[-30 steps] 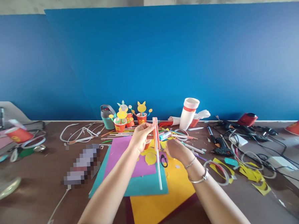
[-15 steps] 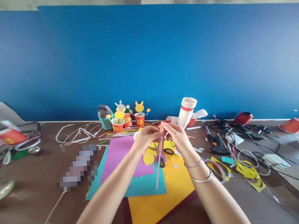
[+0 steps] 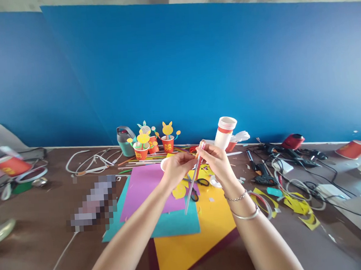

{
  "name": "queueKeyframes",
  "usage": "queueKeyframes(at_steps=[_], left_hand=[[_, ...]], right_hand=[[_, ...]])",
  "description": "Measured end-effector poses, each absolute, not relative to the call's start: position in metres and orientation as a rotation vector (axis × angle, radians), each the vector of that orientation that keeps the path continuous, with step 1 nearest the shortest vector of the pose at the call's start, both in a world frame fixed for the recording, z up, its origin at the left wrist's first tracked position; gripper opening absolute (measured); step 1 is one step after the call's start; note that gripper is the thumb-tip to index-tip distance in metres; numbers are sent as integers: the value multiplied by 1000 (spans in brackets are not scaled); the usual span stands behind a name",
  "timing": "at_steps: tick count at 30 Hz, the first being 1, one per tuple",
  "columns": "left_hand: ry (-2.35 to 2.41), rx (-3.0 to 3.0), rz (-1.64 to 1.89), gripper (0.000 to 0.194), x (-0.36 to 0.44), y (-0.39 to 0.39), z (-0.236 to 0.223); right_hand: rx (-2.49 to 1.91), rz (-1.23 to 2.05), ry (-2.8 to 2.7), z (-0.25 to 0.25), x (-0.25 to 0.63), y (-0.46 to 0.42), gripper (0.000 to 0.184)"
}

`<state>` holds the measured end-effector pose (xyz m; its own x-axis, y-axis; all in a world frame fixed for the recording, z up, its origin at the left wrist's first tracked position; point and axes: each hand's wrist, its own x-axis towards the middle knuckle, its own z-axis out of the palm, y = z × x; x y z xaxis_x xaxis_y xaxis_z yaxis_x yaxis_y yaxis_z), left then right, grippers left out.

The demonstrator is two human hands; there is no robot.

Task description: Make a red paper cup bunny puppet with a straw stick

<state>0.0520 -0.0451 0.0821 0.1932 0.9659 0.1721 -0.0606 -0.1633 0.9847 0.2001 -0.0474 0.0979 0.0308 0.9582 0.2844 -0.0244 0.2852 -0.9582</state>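
Both hands meet above the coloured paper, around a few drinking straws point(image 3: 189, 198), one pale and one reddish, which slant with their tops away from me. My right hand point(image 3: 214, 161) pinches them near the top end. Just below, the closed fingertips of my left hand point(image 3: 178, 167) are on the straws too; the exact contact is partly hidden. Black-handled scissors point(image 3: 203, 182) lie beneath the hands beside a yellow paper disc point(image 3: 179, 191). A white tape roll point(image 3: 215, 182) sits under my right wrist, and a white cup point(image 3: 163, 165) is mostly covered by my left hand.
Purple point(image 3: 141, 189), teal point(image 3: 173, 226) and yellow sheets point(image 3: 204, 238) overlap on the brown table. Behind them stand red cups with paper animals point(image 3: 168, 144), a teal bottle point(image 3: 127, 144) and stacked paper cups point(image 3: 224, 134). A glue gun point(image 3: 264, 177) and cables lie right.
My right hand has risen from the table to the top of the straws. The straws have gone from hanging upright in my left hand to a slant between both hands.
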Motion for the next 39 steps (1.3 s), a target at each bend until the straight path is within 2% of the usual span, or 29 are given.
queueKeyframes(at_steps=[5,12,15,18,21,24,27,32,35,39], left_hand=[[1026,1961,1164,12,41,-43,83],[806,2758,843,25,22,-51,103],[816,2837,850,21,23,-52,107],[890,2550,1098,13,25,-48,104],[1007,1865,1407,45,26,-40,99],[900,1291,1280,58,30,-37,94],[709,1039,1001,55,42,-42,88],[668,943,1208,38,62,-52,81],[650,858,1349,35,64,-51,82],[673,805,1453,34,63,-48,83]], right_hand=[[-1033,1021,-1363,102,208,-49,36],[-1077,1337,-1564,99,221,-46,39],[-1024,1410,-1556,98,223,-45,37],[-997,1362,-1405,100,221,-47,33],[-904,1280,-1215,103,215,-49,31],[-828,1216,-1057,104,208,-49,33],[-852,1151,-1033,101,202,-47,36],[-964,972,-1347,93,194,-48,40],[-959,822,-1518,90,190,-51,38],[-1004,909,-1572,90,187,-54,40]])
